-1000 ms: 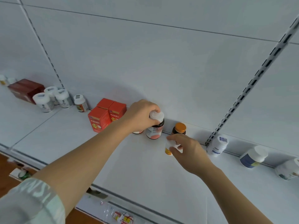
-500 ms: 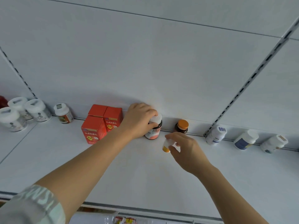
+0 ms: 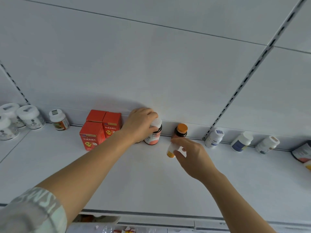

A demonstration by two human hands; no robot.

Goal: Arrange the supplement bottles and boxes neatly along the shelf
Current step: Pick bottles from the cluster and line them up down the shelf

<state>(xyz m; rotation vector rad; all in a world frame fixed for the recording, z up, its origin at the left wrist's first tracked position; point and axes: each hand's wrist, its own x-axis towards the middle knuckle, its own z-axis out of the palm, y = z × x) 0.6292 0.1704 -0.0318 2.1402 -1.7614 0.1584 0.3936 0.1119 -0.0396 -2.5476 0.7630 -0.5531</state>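
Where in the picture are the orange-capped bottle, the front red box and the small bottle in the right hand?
orange-capped bottle (image 3: 182, 128), head view, on its cap.
front red box (image 3: 90, 138), head view, on its front face.
small bottle (image 3: 170, 150), head view, on its side.

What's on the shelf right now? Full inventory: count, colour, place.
Red boxes: 3, red-orange, left of centre by the back wall.
Dark bottle: 1, white cap, pink label, centre.
Orange-capped bottle: 1, dark, by the back wall.
Small bottle: 1, white and yellow, in front of it.
White bottles: 3, leaning along the right back edge.
White jars: at least 3, far left; one smaller jar beside.
Left hand: grips the dark bottle's cap.
Right hand: pinches the small bottle.
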